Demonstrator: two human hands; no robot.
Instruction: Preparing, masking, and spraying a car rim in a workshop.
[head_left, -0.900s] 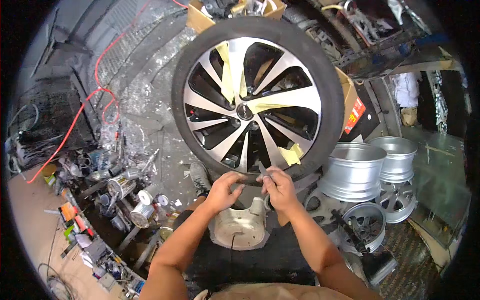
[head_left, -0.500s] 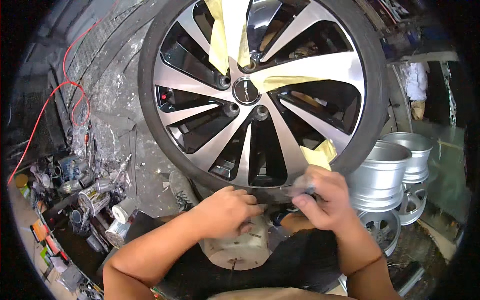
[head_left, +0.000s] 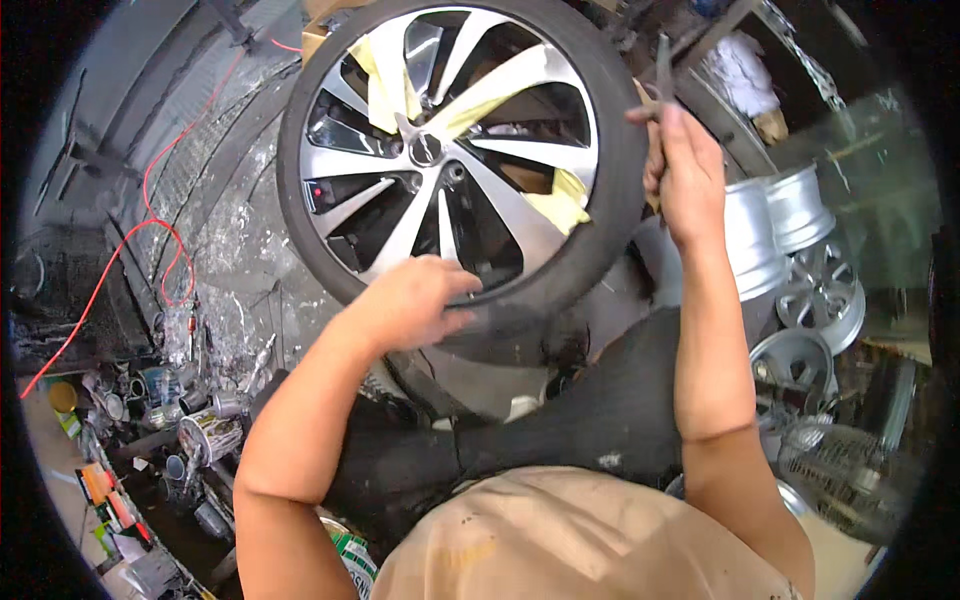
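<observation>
An alloy wheel point(head_left: 485, 185) with a black tyre point(head_left: 625, 120) lies ahead of me, yellow masking pieces point(head_left: 550, 205) stuck on several spokes. My left hand point(head_left: 410, 305) is at the tyre's lower rim, fingers curved but apart, with nothing visible in them; its fingertips are slightly blurred. My right hand point(head_left: 685, 175) is raised at the wheel's right, closed on a slim grey blade-like tool point(head_left: 663, 62) that points upward.
Several silver rims point(head_left: 800, 205) stack at the right beside a fan-like grille point(head_left: 835, 470). A red hose point(head_left: 105, 280) runs across the stained floor on the left. Cluttered cans point(head_left: 210, 435) fill the lower left. White cloth point(head_left: 740, 75) hangs at the upper right.
My right hand has risen up and right with the tool. My left hand has moved up onto the tyre's lower edge. The camera view has shifted, showing more of my torso.
</observation>
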